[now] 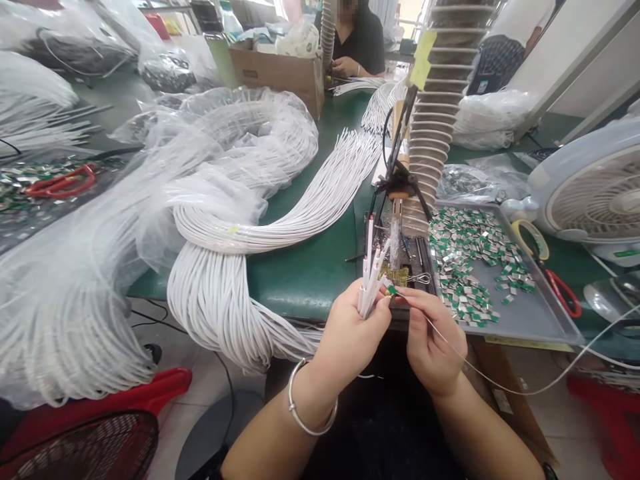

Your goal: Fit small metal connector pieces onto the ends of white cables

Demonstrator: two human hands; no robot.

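My left hand [353, 330] is closed around a small bunch of white cables [369, 287], their ends pointing up with reddish cores showing. By its thumb and fingertips sits a small connector with a green board [391, 289], touching the end of one cable. Close to it, my right hand [436, 337] pinches a thin solder wire [453, 348], which loops away to the right. Just beyond the fingertips, a soldering iron [397, 207] is clamped pointing down above a golden wire-wool pad [395, 276]. Its tip cannot be made out clearly.
A grey tray [543, 313] of loose connectors stands right, beside a fan [595, 193] and tape roll [530, 239]. A ribbed hose [440, 100] hangs over the iron. Long white cable bundles [280, 230] cover the left. A person [357, 40] sits opposite, behind a cardboard box [280, 73].
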